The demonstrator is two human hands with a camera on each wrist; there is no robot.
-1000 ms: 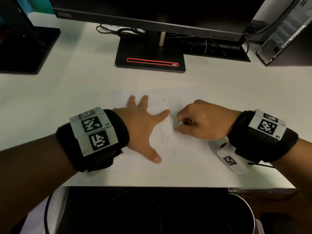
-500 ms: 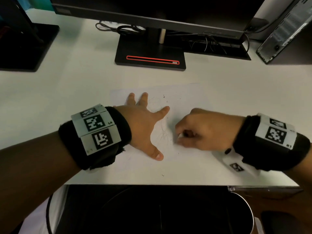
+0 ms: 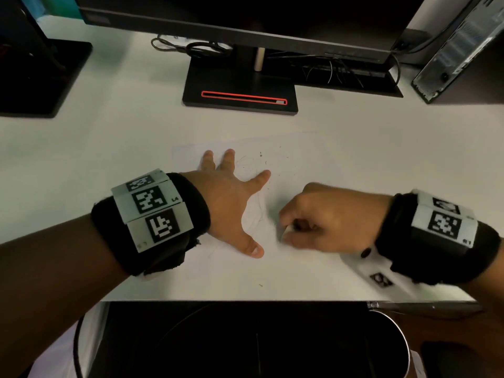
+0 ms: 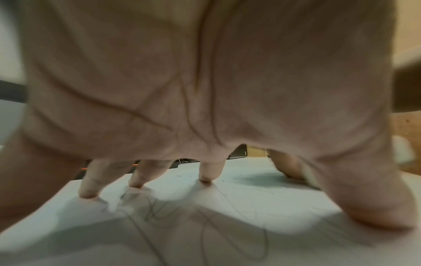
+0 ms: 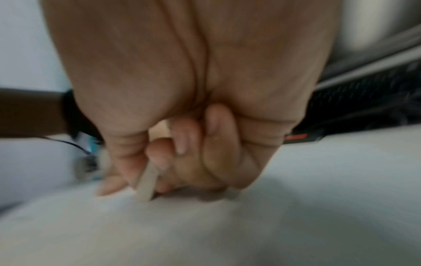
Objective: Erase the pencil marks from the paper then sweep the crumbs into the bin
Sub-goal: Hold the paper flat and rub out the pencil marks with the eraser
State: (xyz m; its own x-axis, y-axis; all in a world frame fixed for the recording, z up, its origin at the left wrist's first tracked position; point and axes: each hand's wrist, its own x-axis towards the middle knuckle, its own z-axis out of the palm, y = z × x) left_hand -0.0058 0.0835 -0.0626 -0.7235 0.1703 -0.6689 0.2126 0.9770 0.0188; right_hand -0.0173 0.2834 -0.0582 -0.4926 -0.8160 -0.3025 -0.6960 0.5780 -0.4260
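Nearest, below the counter (image 3: 81,165) edge, the rim of a round bin (image 3: 403,347) is seen at the lower right, placed where crumbs could later be pushed off the near edge into it, as judged from the task. On the counter just beyond, the paper (image 3: 300,159) lies flat, with a white tagged device (image 3: 381,279) partly hidden under the right wrist.

The right hand (image 3: 330,219) is closed around a small pale eraser (image 5: 147,181), which is pinched between thumb and fingers so that its lower end is pressed onto the sheet; such a short, tight grip is judged to give firm rubbing pressure. The right wrist view is smeared, so finer detail of the contact cannot be told.

To the left, the left hand (image 3: 231,203) is laid open and spread, its fingertips (image 4: 206,179) and thumb pressed on the paper, apparently so the sheet is kept from sliding or creasing under the rubbing. Faint pencil marks (image 4: 205,225) are seen between the two hands and under the left palm, so erasing is judged unfinished. A few dark crumbs (image 3: 261,154) are scattered on the far part of the sheet, just past the left fingers.

Farther away, a monitor stand (image 3: 240,96) with a red-edged slot and loose cables (image 3: 196,47) are seen, well apart from the work
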